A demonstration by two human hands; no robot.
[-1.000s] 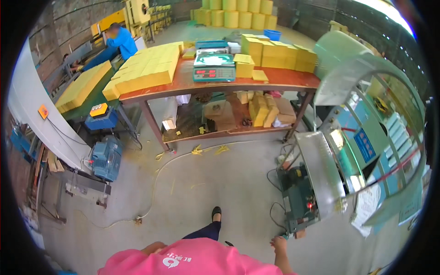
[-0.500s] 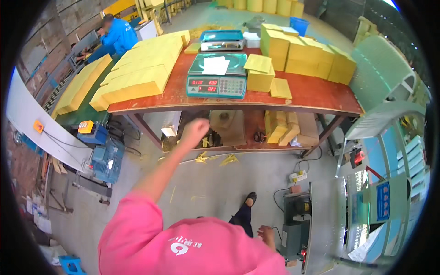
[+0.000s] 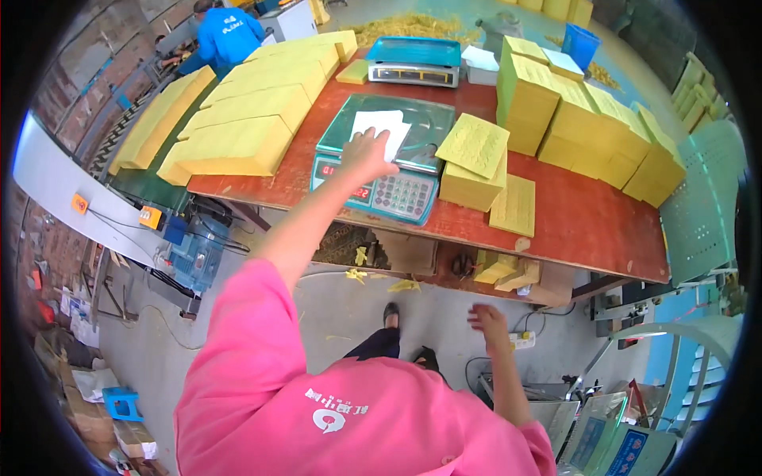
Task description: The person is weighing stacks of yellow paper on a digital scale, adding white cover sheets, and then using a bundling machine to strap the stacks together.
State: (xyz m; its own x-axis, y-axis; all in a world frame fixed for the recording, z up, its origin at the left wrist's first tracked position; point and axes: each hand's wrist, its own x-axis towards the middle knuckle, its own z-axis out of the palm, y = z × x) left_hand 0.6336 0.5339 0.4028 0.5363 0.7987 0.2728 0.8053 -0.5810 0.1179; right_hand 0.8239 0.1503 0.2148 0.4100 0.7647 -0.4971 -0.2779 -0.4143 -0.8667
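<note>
My left hand (image 3: 367, 156) reaches over the teal digital scale (image 3: 401, 196), its thumb apart from the fingers. Its fingertips are at a few white paper sheets (image 3: 379, 120) on the scale's pan; no grip on them shows. To the right of the scale stands a squared stack of yellow paper (image 3: 468, 186), with a loose yellow sheaf (image 3: 474, 145) lying askew on top. A thin yellow pad (image 3: 513, 206) lies beside that stack. Lower down, my right hand (image 3: 487, 324) hangs in front of the table with its fingers apart, holding nothing.
The red table (image 3: 571, 226) carries tall yellow paper stacks (image 3: 587, 131) at right and long yellow rows (image 3: 258, 107) at left. Behind the scale sits a second scale (image 3: 413, 73). A person in blue (image 3: 228, 36) is at the far left. A motor (image 3: 201, 254) stands below left.
My left hand has moved from in front of the table's edge up to the white sheets on the scale. My right hand has risen, and the table appears nearer.
</note>
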